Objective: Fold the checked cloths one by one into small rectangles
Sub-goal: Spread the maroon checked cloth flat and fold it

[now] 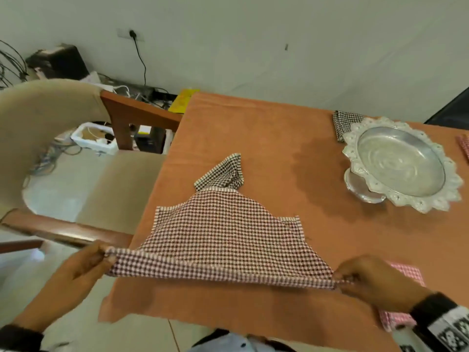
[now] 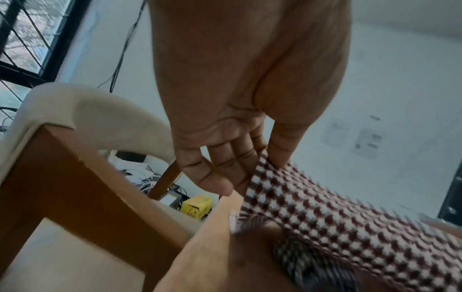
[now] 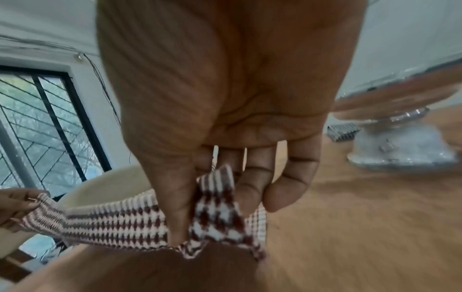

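A maroon-and-white checked cloth (image 1: 223,237) is stretched over the near part of the orange table cover (image 1: 279,138); its near edge is lifted and pulled taut. My left hand (image 1: 106,255) pinches its near-left corner (image 2: 265,168) between thumb and fingers. My right hand (image 1: 342,280) pinches the near-right corner (image 3: 215,213). A black-and-white checked cloth (image 1: 223,174) lies crumpled just beyond the far edge of the maroon one. A folded pink checked cloth (image 1: 406,273) sits under my right wrist.
A silver pedestal dish (image 1: 401,163) with a scalloped rim stands at the right. A folded dark checked cloth (image 1: 342,123) lies behind it. Another pink cloth (image 1: 464,146) shows at the right edge. A beige chair (image 1: 50,138) stands left of the table.
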